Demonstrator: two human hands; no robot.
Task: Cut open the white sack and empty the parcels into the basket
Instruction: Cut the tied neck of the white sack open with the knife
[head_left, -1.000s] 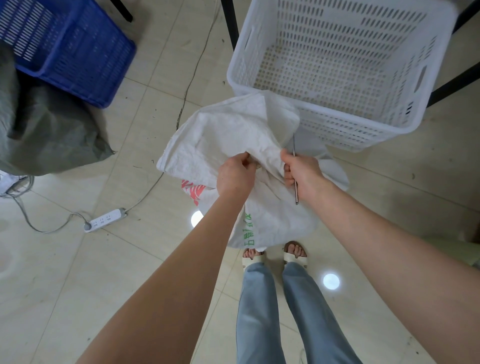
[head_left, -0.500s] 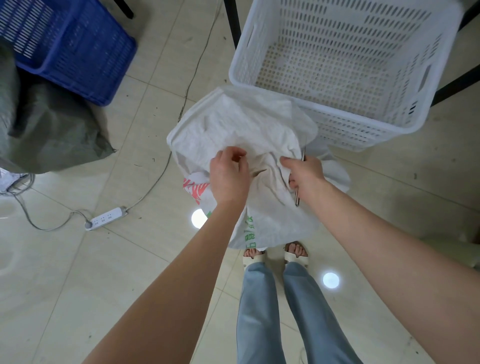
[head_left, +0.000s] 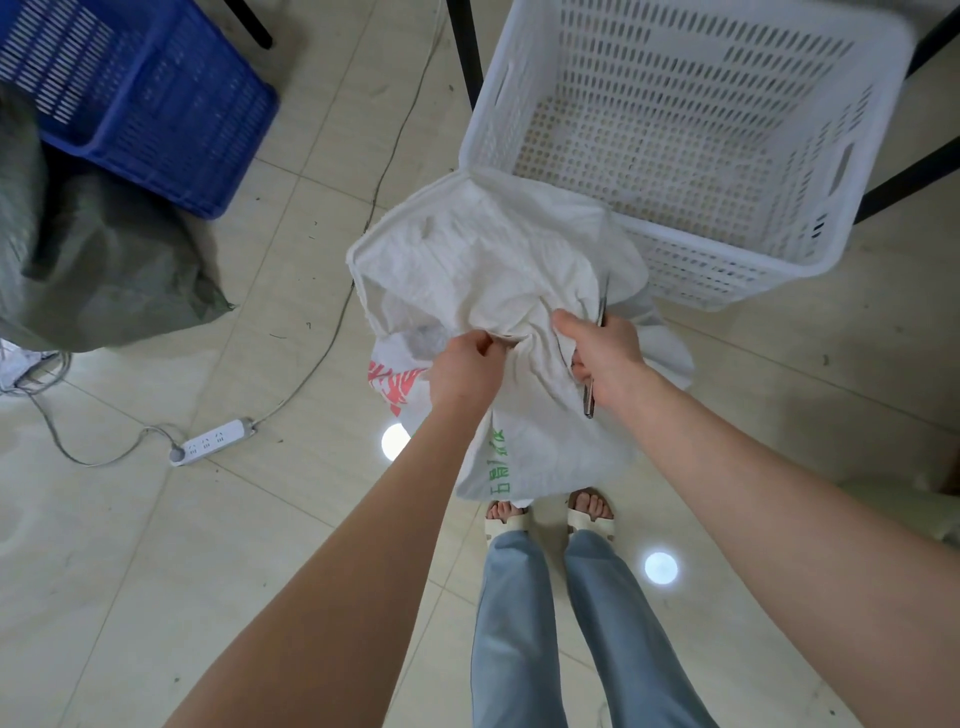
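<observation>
Tiled floor (head_left: 156, 519), person standing. Ahead: white basket (head_left: 727, 265), set to catch parcels; none visible. At basket's near corner: white sack (head_left: 467, 260), bunched, edge overlapping rim, likely for tipping. Beside basket: left hand (head_left: 465, 371) pinches fabric; right hand (head_left: 608, 358) grips fabric plus thin metal cutter (head_left: 589, 400), held ready.

White sack (head_left: 493, 270) in both hands (head_left: 465, 371) (head_left: 608, 358)

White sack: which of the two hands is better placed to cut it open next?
The right hand: it grips the thin metal tool together with the white sack. The left hand only pinches a fold of cloth, so it would probably just steady it.
</observation>
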